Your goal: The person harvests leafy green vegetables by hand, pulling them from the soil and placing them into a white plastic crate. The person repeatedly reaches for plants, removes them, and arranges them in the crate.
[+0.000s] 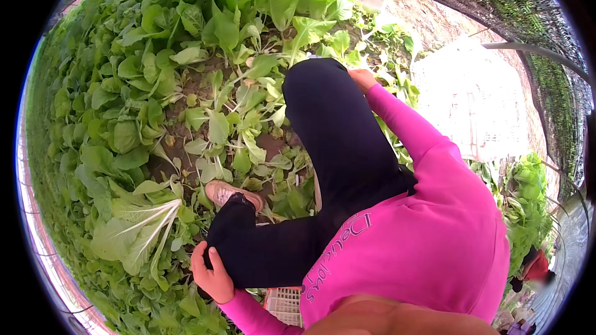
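- Fingers [198,262] of the left hand [215,280] are parted from the thumb, a clear gap being left between them; nothing is seen gripped there.
- The edge of the left knee [242,260], in dark trousers, is overlapped by the thumb; whether the cloth is pressed cannot be made out.
- The right hand [363,79] is partly hidden behind the right knee [315,77]; its fingertips are covered, so whether they are spread, curled or gripping anything cannot be told.
- A leafy bunch [138,236] with white stalks is seen lying on the greens, near the left hand but apart from it, its stalk end turned toward the shoe [223,195].
- Loose leaves [218,129] are strewn over the soil beyond the shoe.
- A pale crate [478,102] is placed past the right sleeve; a second crate [285,305] is partly covered by the left thigh and torso.
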Demonstrator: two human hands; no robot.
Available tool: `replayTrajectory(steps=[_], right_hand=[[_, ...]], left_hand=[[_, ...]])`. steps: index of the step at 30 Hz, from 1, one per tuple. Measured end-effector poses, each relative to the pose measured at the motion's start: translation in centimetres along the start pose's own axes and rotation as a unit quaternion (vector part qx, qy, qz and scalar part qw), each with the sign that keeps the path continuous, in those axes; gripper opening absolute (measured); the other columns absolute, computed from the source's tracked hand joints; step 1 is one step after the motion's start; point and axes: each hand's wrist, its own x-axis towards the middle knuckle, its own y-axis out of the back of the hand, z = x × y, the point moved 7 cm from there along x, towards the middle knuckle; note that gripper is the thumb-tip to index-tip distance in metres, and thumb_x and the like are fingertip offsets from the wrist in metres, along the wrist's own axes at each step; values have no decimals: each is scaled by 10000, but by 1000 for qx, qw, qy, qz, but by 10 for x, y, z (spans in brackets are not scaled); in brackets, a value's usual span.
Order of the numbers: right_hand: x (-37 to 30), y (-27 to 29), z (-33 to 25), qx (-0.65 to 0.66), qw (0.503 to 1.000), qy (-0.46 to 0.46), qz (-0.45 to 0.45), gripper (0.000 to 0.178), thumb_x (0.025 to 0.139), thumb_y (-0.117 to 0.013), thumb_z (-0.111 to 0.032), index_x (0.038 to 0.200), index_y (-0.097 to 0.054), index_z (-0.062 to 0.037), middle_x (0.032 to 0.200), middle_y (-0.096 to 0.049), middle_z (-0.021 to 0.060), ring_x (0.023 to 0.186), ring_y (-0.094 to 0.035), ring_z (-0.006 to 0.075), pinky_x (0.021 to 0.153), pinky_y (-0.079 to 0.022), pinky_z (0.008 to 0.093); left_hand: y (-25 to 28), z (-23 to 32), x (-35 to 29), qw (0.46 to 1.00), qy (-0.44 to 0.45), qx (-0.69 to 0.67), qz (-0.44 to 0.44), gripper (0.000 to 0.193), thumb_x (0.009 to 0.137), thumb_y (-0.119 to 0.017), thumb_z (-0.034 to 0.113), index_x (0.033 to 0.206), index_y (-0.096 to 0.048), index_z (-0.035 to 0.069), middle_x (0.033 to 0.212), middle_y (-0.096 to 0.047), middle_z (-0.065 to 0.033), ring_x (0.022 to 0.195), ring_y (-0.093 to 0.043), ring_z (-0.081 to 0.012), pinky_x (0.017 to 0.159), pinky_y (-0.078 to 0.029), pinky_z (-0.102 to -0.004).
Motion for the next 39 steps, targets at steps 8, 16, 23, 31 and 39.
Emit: replayTrajectory(steps=[8, 16, 23, 31, 39], right_hand=[[46, -101, -37, 68, 983, -125, -113, 282, 813, -554, -271, 812, -532, 10, 654, -530, 71, 437, -499, 153, 400, -416, 295], [182, -127, -54, 202, 963, -167, 65, 335, 860, -517, -298, 734, -488, 10, 558, -480, 86, 416, -458, 198, 364, -385, 347], [217, -123, -34, 336, 923, -144, 121, 377, 923, -456, -356, 840, -491, 10, 652, -524, 94, 442, -486, 184, 388, -438, 338], [202, -114, -18, 260, 954, -121, 87, 385, 933, -443, -385, 997, -477, -6, 715, -498, 50, 489, -489, 125, 401, -443, 270], [231, -138, -43, 188, 977, -91, 34, 418, 930, -439, -354, 1106, -452, 26, 767, -517, 63, 491, -484, 111, 390, -431, 263]], left_hand=[[-83, 103, 114, 928, -209, 221, -218, 283, 778, -638, 127, 1032, -587, 14, 1023, -600, -154, 932, -562, -340, 817, -433, -410], [-238, 183, 207, 824, -415, 198, -331, 336, 757, -625, 98, 1081, -569, 28, 1086, -563, -129, 1038, -531, -319, 911, -416, -420], [-414, 264, 279, 709, -617, 194, -281, 469, 764, -557, 44, 1225, -482, 5, 1257, -495, -129, 1233, -416, -277, 1061, -305, -409], [-584, 285, 388, 568, -612, 544, -80, 692, 748, -472, 128, 1411, -274, 109, 1494, -213, -24, 1394, -123, -152, 1140, 22, -362], [-559, 242, 443, 600, -506, 614, -84, 693, 761, -563, 178, 1400, -298, 137, 1428, -313, -86, 1323, -257, -243, 1091, -158, -414]])
